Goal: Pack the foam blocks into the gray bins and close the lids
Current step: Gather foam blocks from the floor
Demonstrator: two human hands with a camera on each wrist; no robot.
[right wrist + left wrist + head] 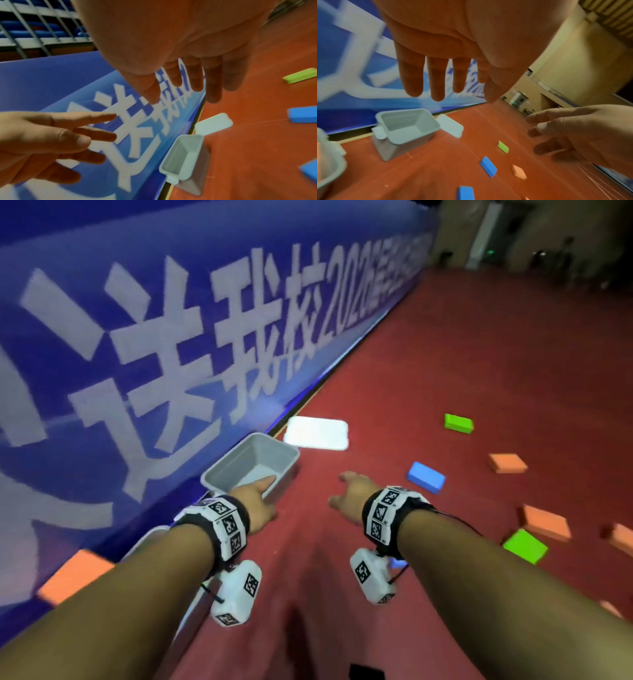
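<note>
L grip [447, 44] hides banner [351, 67]; near bin [327, 169] cropped.

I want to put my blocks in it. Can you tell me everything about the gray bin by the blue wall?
The gray bin looks like smooth plastic, a box with rounded corners and a rim. It is open and empty, with a latch tab on one end. It stands upright on the red floor beside the blue wall. Its pale lid lies flat just behind it. Neither hand touches it.
</note>
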